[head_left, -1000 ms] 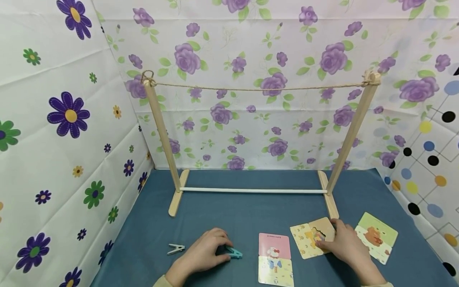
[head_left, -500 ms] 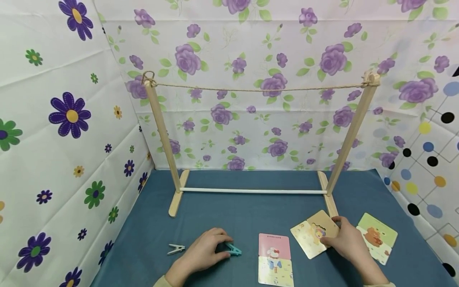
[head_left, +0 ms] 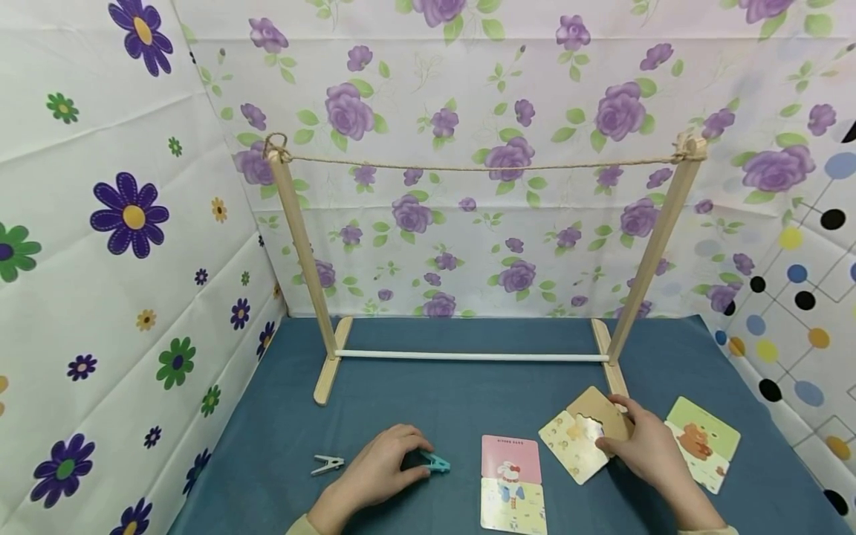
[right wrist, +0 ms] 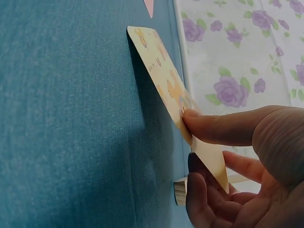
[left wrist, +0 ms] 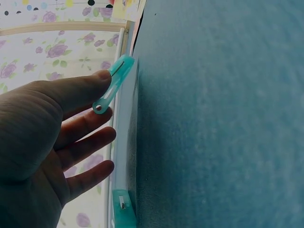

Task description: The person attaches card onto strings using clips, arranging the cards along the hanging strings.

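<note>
My left hand (head_left: pixel 384 467) lies low over the blue cloth and pinches a teal clothespin (head_left: pixel 438 464). In the left wrist view the thumb presses on that clothespin (left wrist: pixel 114 85) from one side, with the other fingers spread below. To the right, my right hand (head_left: pixel 647 447) grips a tan-and-yellow picture card (head_left: pixel 568 446) by its right edge, thumb on the printed face. The card (right wrist: pixel 159 78) is tilted up from the cloth, and glare whitens part of its picture. A pink-and-yellow card (head_left: pixel 511 483) lies flat between the hands.
Left of my left hand lies a pale clothespin (head_left: pixel 328 464). A green-and-white card (head_left: pixel 704 443) rests beyond my right hand. Behind stands a wooden frame (head_left: pixel 304 260) with a twine line (head_left: pixel 468 168) across its top and a white rod (head_left: pixel 468 357) low down. Patterned fabric walls enclose the cloth.
The tan-and-yellow card has turned and tipped up off the cloth in my right hand, which has risen slightly. My left hand stays almost still with the teal clothespin.
</note>
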